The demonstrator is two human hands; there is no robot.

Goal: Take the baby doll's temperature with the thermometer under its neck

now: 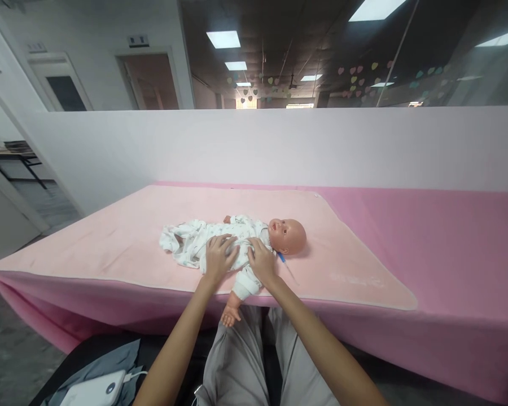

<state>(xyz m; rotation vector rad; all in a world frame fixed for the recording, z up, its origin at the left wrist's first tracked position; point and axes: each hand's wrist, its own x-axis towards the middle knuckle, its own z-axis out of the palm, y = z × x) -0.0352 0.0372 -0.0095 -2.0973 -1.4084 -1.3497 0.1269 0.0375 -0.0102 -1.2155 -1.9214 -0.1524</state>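
A baby doll (pixel 290 235) in a white patterned bodysuit (pixel 192 237) lies on its back, head to the right. My left hand (pixel 220 256) rests on the doll's belly, fingers spread over the cloth. On the chest, close to the collar, lies my right hand (pixel 261 260), its fingers apart and slightly bent. The cloth under both palms is hidden. One doll arm (pixel 232 309) hangs over the table's front edge between my forearms. Just right of my right hand is a thin item with a blue end (pixel 281 257), its kind unclear.
A peach mat (pixel 110 237) lies under the doll, on a pink tablecloth (pixel 449 254). Behind the table stands a white half wall (pixel 279 149) with glass above. A white power bank (pixel 95 389) with a cable sits at lower left, beside my legs.
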